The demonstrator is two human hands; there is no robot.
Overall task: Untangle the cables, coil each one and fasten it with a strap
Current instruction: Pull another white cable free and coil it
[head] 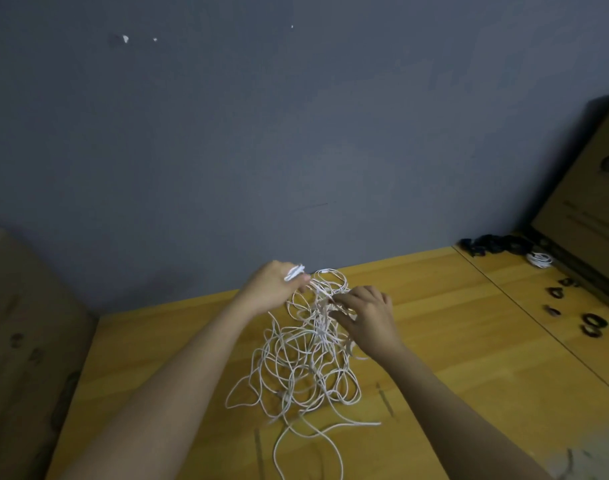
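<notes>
A tangle of thin white cables point(296, 368) is lifted off the wooden table point(452, 341), its lower loops trailing onto the wood. My left hand point(272, 287) grips a bunch of white cable ends point(294, 273) at the top left of the tangle. My right hand point(365, 315) pinches strands in the upper middle of the tangle. A finished white coil point(540, 259) lies at the far right. Several black straps point(592, 325) are scattered on the right side of the table.
A heap of black coils or straps point(497, 244) sits by the wall at the back right. A cardboard box point(587, 188) stands at the right edge. Another brown box point(29, 341) is at the left. A grey wall rises right behind the table.
</notes>
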